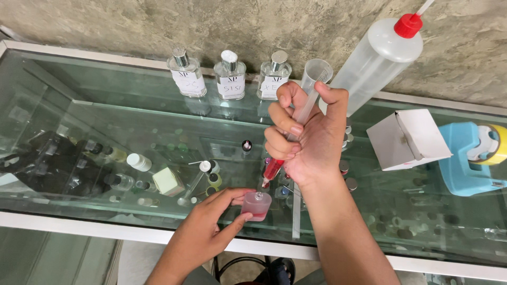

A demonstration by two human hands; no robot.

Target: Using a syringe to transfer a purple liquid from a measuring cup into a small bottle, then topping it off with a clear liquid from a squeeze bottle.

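A small square glass bottle (256,205) half full of pale pink liquid stands on the glass countertop (132,132) near its front edge, its narrow metal neck open at the top. The left hand (203,232) steadies it, thumb and fingers pinched closed around its clear, smooth sides. Just above and slightly to the right, the right hand (303,142) is wrapped in a tight fist around a clear plastic syringe (296,126), thumb up beside the wide round top; the barrel slants downward, its lower end filled with red liquid and its tip hanging close over the bottle's neck without touching it. Behind the fist leans a large translucent plastic squeeze bottle (375,63) with a red cap and thin spout. Along the rough grey plastered wall stand three clear perfume bottles (230,74) with silvery caps and white labels. To the right sit a white cardboard box (407,138), flap open, and a light blue tape dispenser (470,158) with a yellow roll. Under the glass lie scattered small bottles and caps.
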